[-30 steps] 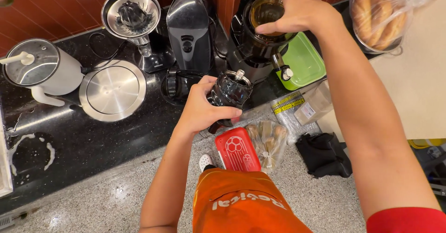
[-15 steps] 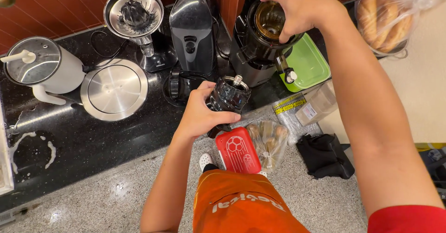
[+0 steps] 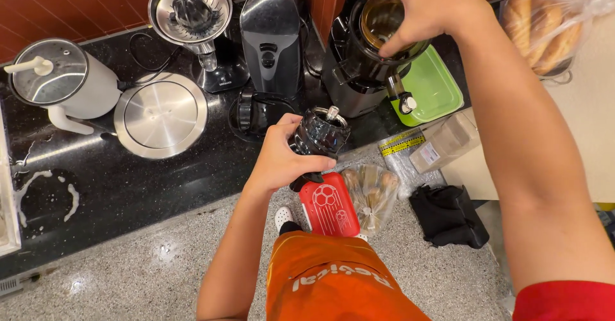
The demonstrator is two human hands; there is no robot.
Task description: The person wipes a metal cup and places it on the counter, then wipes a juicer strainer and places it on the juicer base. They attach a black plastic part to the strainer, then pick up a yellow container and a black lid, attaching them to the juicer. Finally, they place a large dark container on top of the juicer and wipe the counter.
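My left hand (image 3: 282, 161) grips a dark, ribbed juicer part (image 3: 320, 134) with a metal pin on top, held above the front edge of the black counter (image 3: 128, 186). My right hand (image 3: 426, 10) rests on the rim of the juicer bowl (image 3: 378, 39), which sits on a black juicer (image 3: 359, 84) at the back of the counter. A brownish inner part shows inside the bowl. A small white knob sticks out at the juicer's front right.
On the counter stand a citrus press (image 3: 192, 13), a dark jug-shaped appliance (image 3: 272, 39), a round steel lid (image 3: 161, 116), a white lidded jug (image 3: 64, 87) and a green tray (image 3: 432, 87). Bagged bread (image 3: 544, 20) lies far right. A red container (image 3: 330, 205), bags and black cloth (image 3: 448, 215) sit on the floor.
My right hand has shifted slightly up and back on the juicer bowl rim. The left hand with the dark part has stayed almost in place.
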